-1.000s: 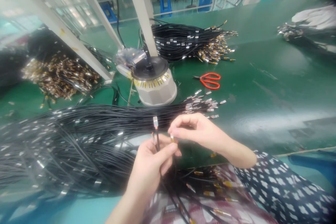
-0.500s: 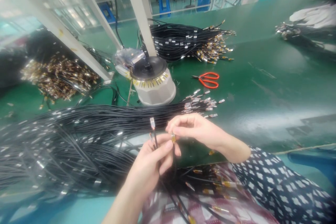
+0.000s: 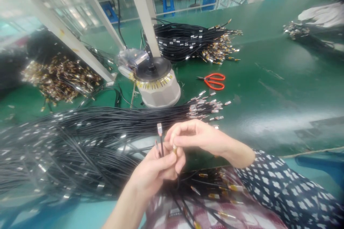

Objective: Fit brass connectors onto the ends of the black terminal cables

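Note:
My left hand (image 3: 158, 164) is closed around black cables. One held cable ends in a bare metal connector (image 3: 159, 129) that points up past my fingers. Between left thumb and forefinger sits a second connector with yellow tape (image 3: 175, 149) on it. The thumb and forefinger of my right hand (image 3: 192, 134) pinch together at that connector's upper end, which they partly cover. Beyond both hands lies a bundle of black cables (image 3: 129, 114) with bare metal connectors (image 3: 205, 105) at its right end. Cables with yellow-taped ends (image 3: 213, 196) rest on my lap.
A white dispenser (image 3: 159, 94) with a black disc and yellow tape strips around its rim stands behind the bundle. Red-handled scissors (image 3: 215, 81) lie to its right. Further cable bundles (image 3: 182, 41) lie at the back, and connector ends (image 3: 64, 77) pile up behind a white post (image 3: 80, 52).
Both hands have shifted slightly: the bare connector in my left hand is a little lower and further right. My right fingertips have moved slightly left and down around the taped connector.

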Demonstrator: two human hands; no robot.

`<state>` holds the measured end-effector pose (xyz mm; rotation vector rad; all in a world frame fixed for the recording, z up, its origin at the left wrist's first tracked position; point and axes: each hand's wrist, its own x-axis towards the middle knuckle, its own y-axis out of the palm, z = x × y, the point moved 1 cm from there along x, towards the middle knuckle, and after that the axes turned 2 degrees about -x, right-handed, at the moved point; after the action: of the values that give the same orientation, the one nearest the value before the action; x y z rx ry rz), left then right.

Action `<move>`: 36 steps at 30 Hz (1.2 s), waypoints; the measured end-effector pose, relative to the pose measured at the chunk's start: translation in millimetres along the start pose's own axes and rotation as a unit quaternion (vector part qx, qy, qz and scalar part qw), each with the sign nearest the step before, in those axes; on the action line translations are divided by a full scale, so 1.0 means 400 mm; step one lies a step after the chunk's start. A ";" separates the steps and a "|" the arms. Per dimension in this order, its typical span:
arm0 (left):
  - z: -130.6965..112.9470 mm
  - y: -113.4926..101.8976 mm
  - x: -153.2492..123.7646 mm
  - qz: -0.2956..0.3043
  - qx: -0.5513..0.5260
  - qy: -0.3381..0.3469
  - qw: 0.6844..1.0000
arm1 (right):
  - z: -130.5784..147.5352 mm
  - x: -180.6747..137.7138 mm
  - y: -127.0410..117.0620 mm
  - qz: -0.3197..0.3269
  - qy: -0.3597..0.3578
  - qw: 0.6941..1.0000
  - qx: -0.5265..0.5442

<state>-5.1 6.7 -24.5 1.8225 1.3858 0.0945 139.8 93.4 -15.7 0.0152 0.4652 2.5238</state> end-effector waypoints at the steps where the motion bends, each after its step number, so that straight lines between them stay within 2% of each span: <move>1: 0.001 -0.002 -0.001 0.008 -0.001 -0.003 1.000 | 0.000 0.000 0.001 0.004 0.000 1.000 0.000; 14: 0.006 -0.009 -0.015 -0.001 -0.015 -0.002 1.000 | 0.005 -0.012 0.005 -0.038 -0.037 0.997 -0.063; 26: 0.023 -0.027 -0.013 0.073 0.002 0.008 0.997 | 0.004 -0.014 0.025 0.006 -0.038 0.998 -0.043; 30: 0.020 -0.018 -0.016 0.072 0.012 0.009 0.997 | 0.025 -0.040 -0.005 -0.005 -0.047 0.994 -0.095; 33: 0.016 -0.011 -0.009 0.042 -0.002 0.026 0.999 | 0.045 -0.061 -0.038 0.037 -0.046 0.989 -0.132; 34: 0.016 -0.009 -0.007 0.036 -0.004 0.031 0.999 | 0.047 -0.063 -0.046 0.028 -0.047 0.989 -0.137; 36: 0.016 -0.007 -0.002 0.035 -0.006 0.037 0.999 | 0.044 -0.056 -0.053 -0.046 -0.045 0.987 -0.149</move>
<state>-4.3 2.5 -30.1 1.8742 1.3701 0.2067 171.7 103.7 -4.3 -0.0053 0.0487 2.4652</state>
